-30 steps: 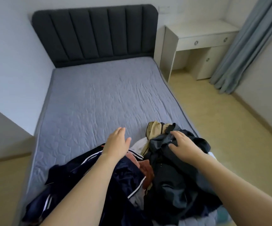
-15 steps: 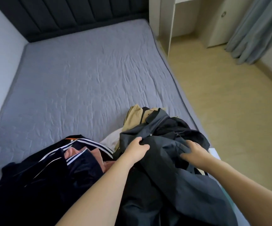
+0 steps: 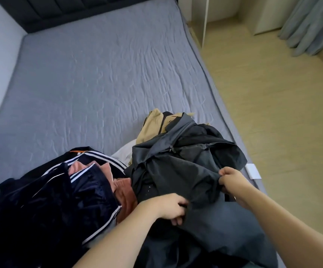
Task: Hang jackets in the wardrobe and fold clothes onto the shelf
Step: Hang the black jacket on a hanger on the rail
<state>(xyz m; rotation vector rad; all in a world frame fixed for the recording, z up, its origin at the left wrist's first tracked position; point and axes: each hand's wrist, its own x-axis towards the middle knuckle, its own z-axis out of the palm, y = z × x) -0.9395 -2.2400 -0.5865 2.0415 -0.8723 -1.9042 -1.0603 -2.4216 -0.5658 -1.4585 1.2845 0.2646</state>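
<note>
your left hand (image 3: 168,206) grips a fold of the dark grey jacket (image 3: 185,167), fingers curled into the cloth, and your right hand (image 3: 231,179) pinches its edge just beside. the jacket lies heaped at the near right corner of the bed (image 3: 98,74), on top of a tan garment (image 3: 152,122), with a navy striped track jacket (image 3: 60,194) to its left. it looks thin, soft and likely slippery, so it will sag and slide; i'd find the collar or shoulders, near the zip (image 3: 170,148), before lifting it for hanging.
</note>
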